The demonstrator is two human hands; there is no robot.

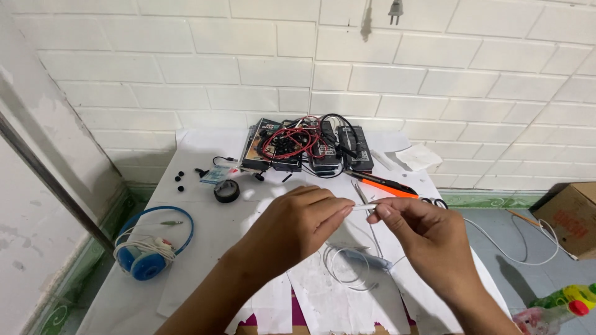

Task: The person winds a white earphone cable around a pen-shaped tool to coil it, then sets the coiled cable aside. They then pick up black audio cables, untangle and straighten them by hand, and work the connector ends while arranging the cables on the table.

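**Two hands pinch a thin white cable above the counter**

I see my left hand (304, 217) and my right hand (416, 232) meeting over the middle of the counter (205, 229). Both are closed in a fingertip pinch on one short stretch of white cable (363, 206). That stretch runs nearly level, its long axis left to right across my view, the right end tipped slightly upward. It is held in the air, clear of the surface. Below the hands more white cable lies in a loose coil (347, 267) on the paper sheets (323, 298); I cannot tell whether it is the same cable.

At the left edge lies one pair of blue headphones (149, 248), its cord wound around it. Near it sits one roll of black tape (226, 191), and I count about four small black ear tips (180, 178) scattered beyond. At the back, against the white brick wall (248, 68), a cluster of dark electronic boxes (310, 152) carries a tangle of red and black wires (288, 141). One orange-and-black tool (382, 183) lies just behind my right hand. On the floor to the right stands a cardboard box (571, 217); its contents are hidden.
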